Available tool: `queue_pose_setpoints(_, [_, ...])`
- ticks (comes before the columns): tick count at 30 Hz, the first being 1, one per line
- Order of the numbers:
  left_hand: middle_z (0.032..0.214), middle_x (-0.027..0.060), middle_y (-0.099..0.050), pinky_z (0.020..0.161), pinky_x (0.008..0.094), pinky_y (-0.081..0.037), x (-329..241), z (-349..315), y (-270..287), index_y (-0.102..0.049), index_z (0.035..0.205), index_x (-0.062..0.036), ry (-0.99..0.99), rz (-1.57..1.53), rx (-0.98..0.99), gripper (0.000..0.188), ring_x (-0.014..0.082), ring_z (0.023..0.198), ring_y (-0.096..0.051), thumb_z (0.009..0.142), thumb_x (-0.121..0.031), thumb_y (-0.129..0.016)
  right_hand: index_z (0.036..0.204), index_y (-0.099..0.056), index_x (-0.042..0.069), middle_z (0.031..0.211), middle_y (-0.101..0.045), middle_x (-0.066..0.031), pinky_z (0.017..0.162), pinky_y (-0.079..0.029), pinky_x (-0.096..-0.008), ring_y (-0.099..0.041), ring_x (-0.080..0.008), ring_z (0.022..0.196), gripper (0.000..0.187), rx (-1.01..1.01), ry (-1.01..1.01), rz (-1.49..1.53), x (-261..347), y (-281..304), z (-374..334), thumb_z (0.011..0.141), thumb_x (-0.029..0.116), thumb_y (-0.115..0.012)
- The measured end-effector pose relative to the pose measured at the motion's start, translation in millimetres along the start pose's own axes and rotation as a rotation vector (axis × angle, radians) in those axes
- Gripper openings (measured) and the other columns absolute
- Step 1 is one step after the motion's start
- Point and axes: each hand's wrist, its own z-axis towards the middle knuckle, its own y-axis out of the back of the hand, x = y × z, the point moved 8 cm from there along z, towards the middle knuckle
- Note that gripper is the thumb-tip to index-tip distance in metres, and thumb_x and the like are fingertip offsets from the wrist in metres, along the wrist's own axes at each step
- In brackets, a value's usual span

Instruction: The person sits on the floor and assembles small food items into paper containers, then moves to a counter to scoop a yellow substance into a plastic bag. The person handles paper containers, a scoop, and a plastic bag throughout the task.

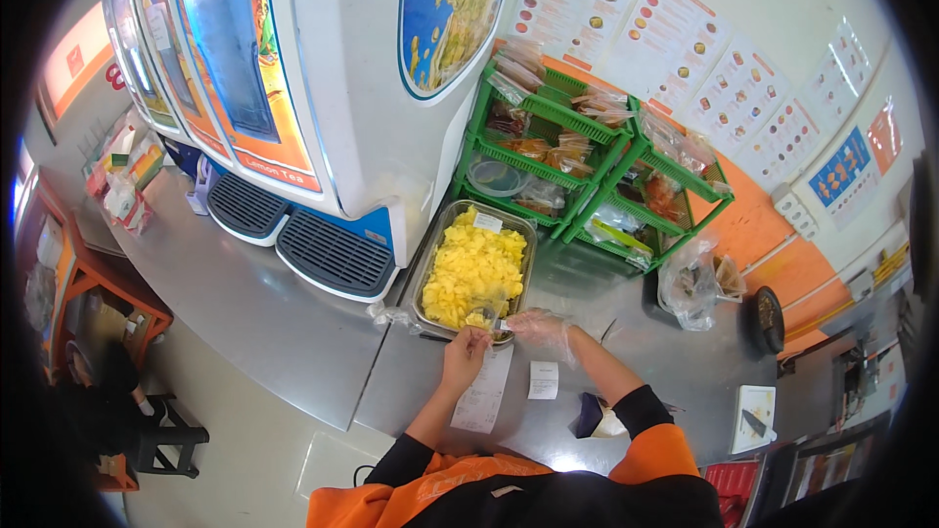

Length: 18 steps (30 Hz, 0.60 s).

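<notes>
A rectangular tray (pixel 532 252) full of yellow chopped pieces (pixel 476 264) sits on the steel counter in front of me. A white label lies on the far part of the yellow pieces. At the tray's near edge, my left hand (pixel 467 352) is bare and its fingers pinch a small clear plastic item (pixel 484 317), perhaps a bag or cup. My right hand (pixel 540 329) wears a clear plastic glove; its fingertips close together beside the same item, near a small white patch. What exactly they grip is too small to make out. A long paper receipt (pixel 482 396) lies below my hands.
A drink dispenser (pixel 357 88) with drip trays (pixel 335 252) stands left. Green stacked baskets (pixel 562 171) hold packets behind the tray. Rightward are a plastic bag (pixel 690 284), a black bowl (pixel 769 319) and a knife (pixel 755 422) on a white board. A smaller paper slip (pixel 543 380) lies nearby.
</notes>
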Motion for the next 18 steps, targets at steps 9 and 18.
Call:
queue_pose_setpoints(9, [0.079,0.0053,-0.065,0.068,0.0231,-0.049,-2.4,4.2,-0.3,-0.058,0.093,0.0014,0.057,0.001,0.036,0.007,0.0098,0.073,-0.062,0.09,-0.005,-0.059,0.124,-0.056,0.007,0.06,-0.027,0.0111,0.045,-0.02,-0.02,-0.024,-0.0029,0.049,0.036,0.185,-0.033,0.59,-17.2,-15.1,-20.1,0.098,0.031,-0.05])
queue_pose_setpoints(18, [0.081,0.0044,-0.063,0.066,0.0225,-0.049,1.9,8.0,2.8,-0.054,0.098,0.0005,0.0,-0.124,0.024,0.007,0.0091,0.073,-0.06,0.092,-0.003,-0.053,0.12,-0.061,0.006,0.061,-0.027,0.0108,0.045,-0.021,-0.0199,-0.025,-0.0025,0.05,0.036,0.132,-0.06,0.728,-41.1,9.1,-45.4,0.095,0.031,-0.055])
